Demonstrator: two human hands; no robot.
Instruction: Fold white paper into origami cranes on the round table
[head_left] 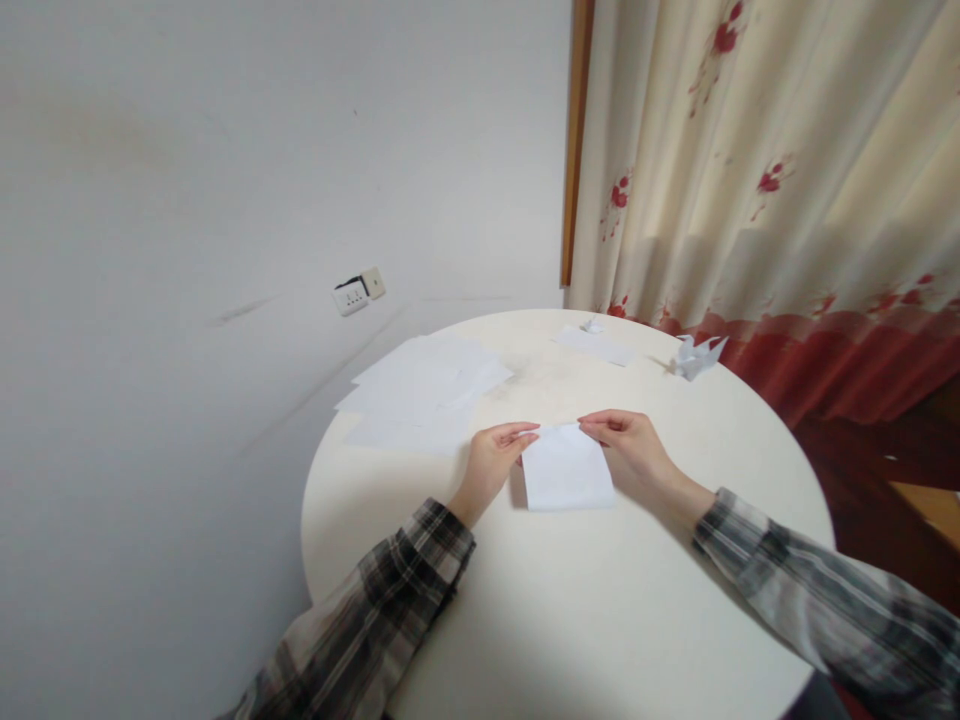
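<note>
A white sheet of paper (568, 470), folded over along its near edge, is held over the middle of the round table. My left hand (495, 458) pinches its far left corner between thumb and fingers. At the far right corner, my right hand (626, 440) grips the sheet the same way. The paper slopes down toward me, its near edge at or close to the tabletop. Both hands are closed on the sheet, with the wrists low over the table.
Loose white sheets (420, 385) lie spread at the table's far left. A folded paper crane (697, 357) stands near the far right edge. Behind it are a smaller folded paper piece (592, 326) and a flat sheet (596, 345). The white table (480, 620) nearly meets the wall.
</note>
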